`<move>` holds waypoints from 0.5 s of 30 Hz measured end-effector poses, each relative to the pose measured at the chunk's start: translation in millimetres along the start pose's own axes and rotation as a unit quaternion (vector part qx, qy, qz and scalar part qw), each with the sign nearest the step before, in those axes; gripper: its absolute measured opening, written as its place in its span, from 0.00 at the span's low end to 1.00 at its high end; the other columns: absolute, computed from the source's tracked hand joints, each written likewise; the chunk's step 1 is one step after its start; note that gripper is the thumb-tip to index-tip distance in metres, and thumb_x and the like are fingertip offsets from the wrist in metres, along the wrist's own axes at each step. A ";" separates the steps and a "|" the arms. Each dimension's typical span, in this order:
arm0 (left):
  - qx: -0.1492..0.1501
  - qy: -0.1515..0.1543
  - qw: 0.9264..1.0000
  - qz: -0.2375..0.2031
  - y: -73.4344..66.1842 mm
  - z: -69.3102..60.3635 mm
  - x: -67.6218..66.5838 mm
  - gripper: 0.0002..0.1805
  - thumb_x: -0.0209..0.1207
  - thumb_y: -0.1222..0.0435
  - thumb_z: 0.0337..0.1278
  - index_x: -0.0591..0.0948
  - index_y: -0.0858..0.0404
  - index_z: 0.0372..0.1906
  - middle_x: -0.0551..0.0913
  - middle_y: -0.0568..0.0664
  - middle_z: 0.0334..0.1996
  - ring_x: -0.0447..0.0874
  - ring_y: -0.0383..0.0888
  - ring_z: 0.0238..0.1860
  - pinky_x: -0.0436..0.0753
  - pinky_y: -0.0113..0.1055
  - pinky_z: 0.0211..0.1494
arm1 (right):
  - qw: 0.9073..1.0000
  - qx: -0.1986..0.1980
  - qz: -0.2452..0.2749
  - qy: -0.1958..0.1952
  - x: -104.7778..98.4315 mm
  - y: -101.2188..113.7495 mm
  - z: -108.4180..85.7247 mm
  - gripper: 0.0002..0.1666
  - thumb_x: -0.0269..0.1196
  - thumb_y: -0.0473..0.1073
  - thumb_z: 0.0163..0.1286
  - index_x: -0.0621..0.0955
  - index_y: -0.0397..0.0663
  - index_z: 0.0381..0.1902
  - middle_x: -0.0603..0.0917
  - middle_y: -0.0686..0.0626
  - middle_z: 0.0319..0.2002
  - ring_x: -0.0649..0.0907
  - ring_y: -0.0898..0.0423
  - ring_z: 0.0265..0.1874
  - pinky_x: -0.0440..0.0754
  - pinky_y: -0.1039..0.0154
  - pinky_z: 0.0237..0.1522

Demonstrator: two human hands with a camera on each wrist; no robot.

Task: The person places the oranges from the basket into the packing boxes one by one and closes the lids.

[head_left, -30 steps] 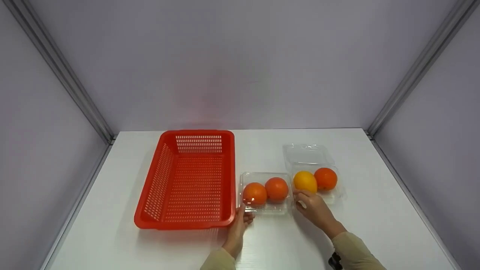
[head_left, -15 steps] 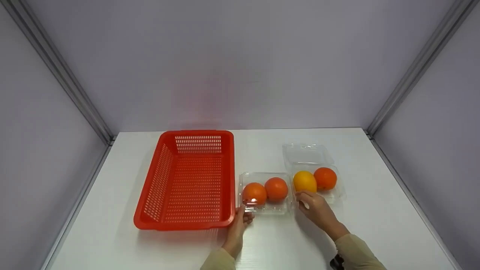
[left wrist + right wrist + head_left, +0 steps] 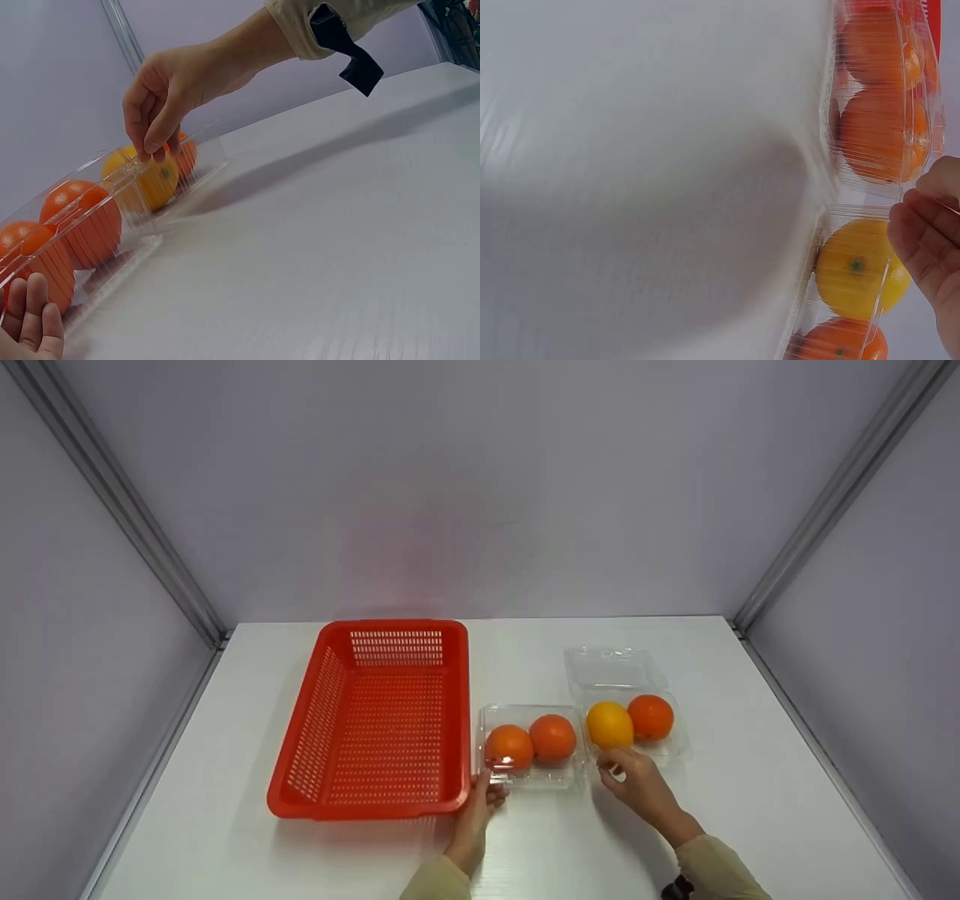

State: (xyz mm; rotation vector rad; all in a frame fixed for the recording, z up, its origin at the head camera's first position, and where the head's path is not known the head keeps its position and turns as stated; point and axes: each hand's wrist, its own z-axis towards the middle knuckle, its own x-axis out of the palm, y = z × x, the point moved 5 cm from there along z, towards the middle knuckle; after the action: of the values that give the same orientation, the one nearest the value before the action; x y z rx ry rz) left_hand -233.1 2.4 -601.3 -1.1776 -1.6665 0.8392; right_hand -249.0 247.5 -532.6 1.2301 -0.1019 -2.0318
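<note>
A closed clear plastic clamshell box (image 3: pixel 529 711) with two oranges (image 3: pixel 553 739) stands beside the red basket. My left hand (image 3: pixel 474 819) rests at its near left corner, fingers fairly straight; in the left wrist view those fingers (image 3: pixel 34 319) lie against its front wall. To the right is a second clamshell box (image 3: pixel 840 214), its lid (image 3: pixel 611 667) laid back. It holds a yellow orange (image 3: pixel 609 725) and an orange-red one (image 3: pixel 650 716). My right hand (image 3: pixel 637 786) pinches this box's near left rim between thumb and fingertips (image 3: pixel 154 146).
A red perforated basket (image 3: pixel 454 720) stands on the left of the white table (image 3: pixel 750 780), close against the left box. Grey-white panels (image 3: pixel 480 495) enclose the back and sides. A dark strap (image 3: pixel 352 52) hangs from the right sleeve.
My right hand has slid slightly toward me and right, from between the two boxes to the right box's near corner. The left hand and both boxes have hardly moved.
</note>
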 end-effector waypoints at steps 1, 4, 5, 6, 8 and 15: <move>0.000 0.003 1.000 -0.001 0.1 0.2 0.1 0.20 0.44 0.54 0.74 0.72 0.68 0.48 0.82 0.47 0.33 0.80 0.36 0.37 0.82 0.38 0.54 | 1.000 0.007 0.004 0.004 0.0 -0.3 -0.1 0.15 0.70 0.23 0.45 0.80 0.42 0.30 0.84 0.50 0.26 0.80 0.58 0.25 0.85 0.64 0.27; 0.001 0.006 1.000 -0.003 0.8 0.5 0.2 0.20 0.44 0.54 0.73 0.71 0.69 0.48 0.81 0.48 0.34 0.80 0.37 0.37 0.81 0.39 0.55 | 0.999 0.031 0.022 0.016 -0.2 -1.0 -0.4 0.12 0.68 0.23 0.48 0.81 0.40 0.30 0.84 0.50 0.27 0.81 0.58 0.25 0.85 0.63 0.28; 0.001 0.006 1.000 -0.005 0.8 0.4 0.2 0.20 0.44 0.54 0.73 0.71 0.69 0.48 0.81 0.48 0.35 0.80 0.37 0.37 0.81 0.39 0.55 | 0.999 0.041 0.029 0.021 -0.1 -1.2 -0.6 0.11 0.68 0.24 0.49 0.81 0.39 0.30 0.84 0.50 0.27 0.81 0.58 0.25 0.85 0.63 0.28; 0.002 0.004 1.000 -0.006 0.5 0.1 0.3 0.20 0.45 0.54 0.73 0.71 0.69 0.47 0.81 0.48 0.34 0.80 0.37 0.37 0.81 0.39 0.55 | 0.998 0.053 0.035 0.025 0.0 -1.4 -0.8 0.10 0.67 0.24 0.51 0.81 0.39 0.30 0.85 0.49 0.27 0.81 0.59 0.25 0.85 0.63 0.28; 0.003 0.000 1.000 -0.007 0.0 -0.7 0.3 0.20 0.45 0.55 0.73 0.71 0.70 0.48 0.81 0.48 0.34 0.80 0.37 0.37 0.82 0.38 0.54 | 0.995 0.083 0.048 0.037 0.6 -2.2 -1.5 0.07 0.67 0.26 0.54 0.81 0.39 0.30 0.85 0.49 0.26 0.81 0.61 0.25 0.85 0.64 0.28; 0.007 -0.005 1.000 -0.012 -1.7 -2.4 0.0 0.18 0.46 0.55 0.72 0.72 0.69 0.46 0.80 0.46 0.32 0.80 0.36 0.35 0.82 0.36 0.52 | 0.974 0.196 0.082 0.085 5.5 -9.1 -3.8 0.02 0.65 0.32 0.60 0.82 0.40 0.32 0.87 0.47 0.30 0.82 0.66 0.29 0.83 0.72 0.33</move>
State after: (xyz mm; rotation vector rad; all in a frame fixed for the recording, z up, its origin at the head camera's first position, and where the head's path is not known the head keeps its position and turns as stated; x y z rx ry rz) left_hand -231.5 2.0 -598.9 -1.1443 -1.6761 0.8421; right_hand -252.5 251.6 -542.5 1.5746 -0.5258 -1.8057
